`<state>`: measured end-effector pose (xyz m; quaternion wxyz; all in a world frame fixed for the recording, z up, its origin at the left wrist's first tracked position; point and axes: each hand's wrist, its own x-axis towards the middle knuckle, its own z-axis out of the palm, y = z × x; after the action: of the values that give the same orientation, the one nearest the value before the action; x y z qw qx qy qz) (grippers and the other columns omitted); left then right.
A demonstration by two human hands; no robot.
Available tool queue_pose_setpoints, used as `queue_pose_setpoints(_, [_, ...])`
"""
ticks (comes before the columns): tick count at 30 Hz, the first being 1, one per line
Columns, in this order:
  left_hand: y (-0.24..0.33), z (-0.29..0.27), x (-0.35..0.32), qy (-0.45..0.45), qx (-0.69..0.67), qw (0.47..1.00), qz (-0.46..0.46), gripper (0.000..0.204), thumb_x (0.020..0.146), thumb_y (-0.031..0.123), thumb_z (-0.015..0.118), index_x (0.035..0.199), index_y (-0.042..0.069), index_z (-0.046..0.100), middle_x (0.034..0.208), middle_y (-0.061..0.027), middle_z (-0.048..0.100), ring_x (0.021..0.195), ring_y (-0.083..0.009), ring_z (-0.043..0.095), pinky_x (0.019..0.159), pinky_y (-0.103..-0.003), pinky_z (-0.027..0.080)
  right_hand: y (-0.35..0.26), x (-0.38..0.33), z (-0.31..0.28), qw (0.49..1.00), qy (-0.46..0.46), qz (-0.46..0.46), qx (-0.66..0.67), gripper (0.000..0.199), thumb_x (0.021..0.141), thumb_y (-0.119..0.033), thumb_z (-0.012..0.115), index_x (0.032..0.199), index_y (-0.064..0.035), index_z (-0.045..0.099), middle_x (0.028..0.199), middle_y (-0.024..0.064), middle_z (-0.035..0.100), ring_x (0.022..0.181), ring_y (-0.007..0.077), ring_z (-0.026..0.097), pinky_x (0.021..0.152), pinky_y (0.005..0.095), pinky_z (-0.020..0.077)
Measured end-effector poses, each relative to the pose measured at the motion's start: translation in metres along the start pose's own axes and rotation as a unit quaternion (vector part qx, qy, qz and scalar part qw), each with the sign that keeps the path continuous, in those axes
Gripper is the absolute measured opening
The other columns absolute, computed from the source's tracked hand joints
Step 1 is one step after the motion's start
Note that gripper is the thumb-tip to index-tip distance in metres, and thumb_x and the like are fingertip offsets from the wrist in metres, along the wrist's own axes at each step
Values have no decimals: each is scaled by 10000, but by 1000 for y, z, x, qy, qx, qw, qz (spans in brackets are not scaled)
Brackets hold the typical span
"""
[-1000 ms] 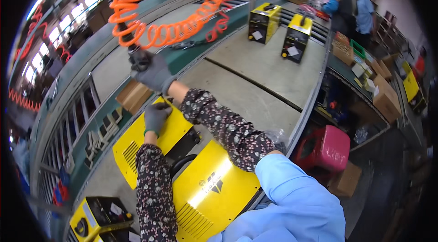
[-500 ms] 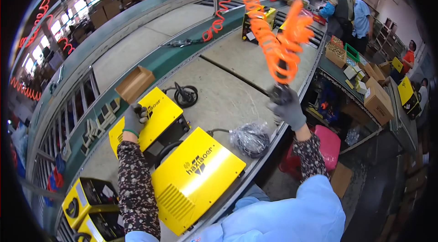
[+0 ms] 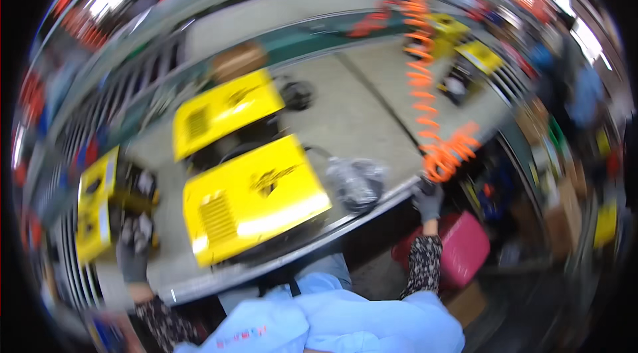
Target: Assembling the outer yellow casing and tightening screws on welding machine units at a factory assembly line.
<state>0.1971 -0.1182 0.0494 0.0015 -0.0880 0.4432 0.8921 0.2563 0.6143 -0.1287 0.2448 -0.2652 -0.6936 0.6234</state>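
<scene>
Likely fetching tabletop's (image 3: pixel 355 120) left-edge machine (image 3: pixel 93 230) with left hand (image 3: pixel 135 243), grip unclear; clasping hose (image 3: pixel 420 79) in right hand (image 3: pixel 427 200); must grasp firmly next.

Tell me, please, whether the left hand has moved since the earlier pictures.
Yes: the left hand went left and toward the bench's near edge, from the farther yellow panel to the black-and-yellow machines.

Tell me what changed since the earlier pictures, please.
The left hand moved from the farther machine to the left-end machines, grip unclear. The right hand swung from the far side of the table to its near edge, still holding the tool on the coiled hose. The farther machine and nearer machine stayed put.
</scene>
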Motion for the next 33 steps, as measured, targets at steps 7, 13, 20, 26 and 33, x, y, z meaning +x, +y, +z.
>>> queue_pose_setpoints(7, [-65, -80, -141, 69, -225, 965, 115, 247, 875, -32, 492, 1115, -81, 520, 1014, -153, 575, 839, -195, 558, 737, -255, 497, 114, 37, -95, 752, 58, -415, -509, 429, 863, -242, 572, 1262, -101, 501, 1326, 91, 494, 1231, 308, 459, 1075, 468, 277])
queue_pose_setpoints(13, [-68, -110, -208, 281, -242, 896, 245, 237, 869, -82, 420, 1085, -92, 517, 1025, -210, 562, 937, -268, 589, 738, -304, 553, 93, 36, 41, 818, 54, -427, -382, 406, 866, -232, 566, 1246, -100, 513, 1295, 98, 515, 1211, 304, 476, 1065, 464, 294])
queue_pose_setpoints(20, [35, -297, -224, 396, -242, 808, 363, 186, 886, -28, 392, 992, -61, 541, 920, -200, 587, 794, -308, 604, 711, -392, 566, 65, 29, 82, 806, 94, -437, -388, 373, 870, -218, 557, 1222, -98, 532, 1249, 108, 546, 1182, 298, 501, 1050, 458, 317])
queue_pose_setpoints(26, [137, -413, -262, 546, 2, 726, 418, 269, 857, 192, 549, 1040, -5, 535, 927, -171, 612, 877, -315, 594, 819, -456, 500, 59, -7, 105, 806, 119, -404, -417, 346, 873, -206, 549, 1202, -96, 547, 1211, 116, 572, 1158, 293, 521, 1038, 453, 337])
queue_pose_setpoints(33, [151, -426, -266, 601, 685, 401, 92, 932, 634, 437, 785, 1355, 24, 364, 1311, -138, 505, 1233, -270, 459, 1063, -341, 339, 81, 71, 54, 650, 107, -328, -677, 371, 877, -218, 538, 1205, -45, 550, 1152, 174, 604, 1127, 329, 539, 994, 428, 389])
